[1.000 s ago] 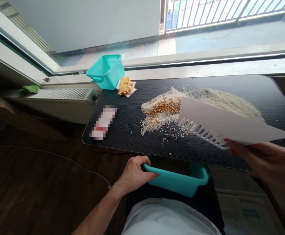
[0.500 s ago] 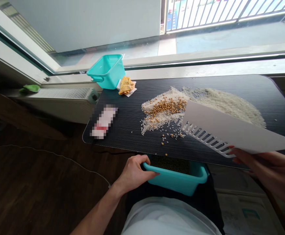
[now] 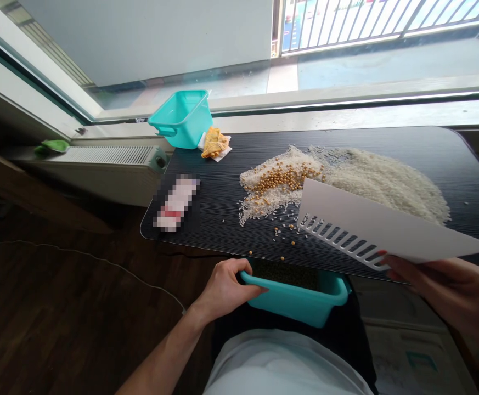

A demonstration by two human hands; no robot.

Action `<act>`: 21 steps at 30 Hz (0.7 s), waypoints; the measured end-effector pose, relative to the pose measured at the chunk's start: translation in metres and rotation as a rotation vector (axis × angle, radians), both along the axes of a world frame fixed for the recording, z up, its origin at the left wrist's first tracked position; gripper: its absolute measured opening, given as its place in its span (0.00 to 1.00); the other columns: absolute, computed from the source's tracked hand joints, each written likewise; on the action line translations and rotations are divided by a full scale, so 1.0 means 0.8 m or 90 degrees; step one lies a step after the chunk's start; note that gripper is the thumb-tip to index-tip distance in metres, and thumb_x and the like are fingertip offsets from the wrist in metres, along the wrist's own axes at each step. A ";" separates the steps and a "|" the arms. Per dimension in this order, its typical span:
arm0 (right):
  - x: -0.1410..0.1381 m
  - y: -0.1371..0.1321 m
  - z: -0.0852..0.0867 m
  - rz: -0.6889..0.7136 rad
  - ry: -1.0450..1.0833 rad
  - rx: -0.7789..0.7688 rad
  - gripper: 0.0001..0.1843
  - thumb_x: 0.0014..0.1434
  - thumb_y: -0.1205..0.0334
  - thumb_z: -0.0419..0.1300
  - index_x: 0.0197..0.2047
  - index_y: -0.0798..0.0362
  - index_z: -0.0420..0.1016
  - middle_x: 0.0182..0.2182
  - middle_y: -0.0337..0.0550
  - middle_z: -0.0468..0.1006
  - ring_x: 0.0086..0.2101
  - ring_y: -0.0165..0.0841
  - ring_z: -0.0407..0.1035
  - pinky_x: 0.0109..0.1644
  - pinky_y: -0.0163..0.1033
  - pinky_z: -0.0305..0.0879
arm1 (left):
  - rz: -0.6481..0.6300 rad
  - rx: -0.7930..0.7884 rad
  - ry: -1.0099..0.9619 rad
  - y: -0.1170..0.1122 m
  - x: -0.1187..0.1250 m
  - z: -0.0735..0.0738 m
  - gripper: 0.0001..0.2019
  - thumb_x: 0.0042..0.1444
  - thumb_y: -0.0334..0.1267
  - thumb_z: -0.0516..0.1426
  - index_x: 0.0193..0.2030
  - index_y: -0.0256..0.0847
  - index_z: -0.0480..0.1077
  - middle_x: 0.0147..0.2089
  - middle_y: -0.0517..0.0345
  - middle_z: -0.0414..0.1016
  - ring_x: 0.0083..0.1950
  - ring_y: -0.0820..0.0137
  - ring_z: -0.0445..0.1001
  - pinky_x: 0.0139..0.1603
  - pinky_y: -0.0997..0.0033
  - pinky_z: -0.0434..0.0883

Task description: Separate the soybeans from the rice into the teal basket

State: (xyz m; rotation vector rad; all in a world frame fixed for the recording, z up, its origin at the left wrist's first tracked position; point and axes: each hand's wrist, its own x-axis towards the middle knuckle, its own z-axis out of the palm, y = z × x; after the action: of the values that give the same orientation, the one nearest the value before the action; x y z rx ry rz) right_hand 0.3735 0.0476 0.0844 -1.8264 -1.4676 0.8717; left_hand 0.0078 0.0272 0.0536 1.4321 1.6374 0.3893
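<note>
My left hand (image 3: 228, 291) grips the left rim of a turquoise plastic bin (image 3: 300, 300), thumb and fingers closed over the edge. The bin sits at the table's front edge, above my lap, with dark greenish grains inside. My right hand (image 3: 440, 282) is closed on the lower edge of a white slotted plastic panel (image 3: 371, 219), held tilted above the table; its slots line the lower left side. Behind the panel lies a heap of white rice (image 3: 391, 175). To its left, yellow-brown soybeans (image 3: 280, 176) rest on more rice. Several loose beans and grains are scattered near the front edge.
Another turquoise bin (image 3: 185, 118) stands at the table's back left, beside a folded yellow cloth (image 3: 215, 142). A blurred pinkish-white item (image 3: 177, 203) lies at the left end of the dark table (image 3: 214, 181). A radiator (image 3: 111, 156) and a window border the table.
The white slotted panel has shifted slightly left and toward me with my right hand. A few more loose beans lie near the front edge. My left hand stays on the bin.
</note>
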 end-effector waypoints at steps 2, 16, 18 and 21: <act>-0.013 0.002 0.000 -0.023 -0.013 0.021 0.17 0.43 0.38 0.73 0.28 0.42 0.89 0.26 0.39 0.87 0.30 0.45 0.83 0.38 0.47 0.83 | 0.006 -0.008 -0.005 0.001 -0.002 0.000 0.14 0.43 0.40 0.70 0.23 0.40 0.68 0.25 0.67 0.66 0.32 0.73 0.65 0.34 0.73 0.59; -0.019 0.017 0.003 0.115 -0.065 0.027 0.21 0.39 0.31 0.71 0.22 0.39 0.87 0.20 0.39 0.85 0.20 0.43 0.79 0.25 0.44 0.80 | 0.042 -0.013 -0.007 0.006 -0.041 -0.004 0.15 0.43 0.43 0.69 0.22 0.41 0.67 0.24 0.67 0.64 0.30 0.73 0.63 0.32 0.74 0.59; -0.023 0.018 0.010 0.114 -0.068 0.030 0.19 0.39 0.32 0.71 0.22 0.38 0.87 0.20 0.39 0.85 0.20 0.44 0.79 0.25 0.45 0.80 | 0.046 -0.002 0.001 0.005 -0.045 -0.004 0.15 0.43 0.42 0.69 0.22 0.41 0.67 0.25 0.67 0.65 0.31 0.73 0.64 0.33 0.74 0.60; -0.021 0.016 0.010 0.103 -0.060 0.016 0.15 0.39 0.36 0.72 0.24 0.36 0.88 0.20 0.38 0.85 0.21 0.45 0.81 0.26 0.45 0.82 | 0.052 0.007 0.006 0.004 -0.048 -0.003 0.14 0.43 0.41 0.69 0.22 0.41 0.67 0.25 0.67 0.66 0.31 0.73 0.65 0.34 0.73 0.60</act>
State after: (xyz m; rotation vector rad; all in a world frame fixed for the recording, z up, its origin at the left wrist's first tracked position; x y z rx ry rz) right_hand 0.3567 0.0604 0.0927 -1.7713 -1.6968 0.8499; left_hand -0.0308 0.0303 0.0512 1.3804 1.7075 0.4390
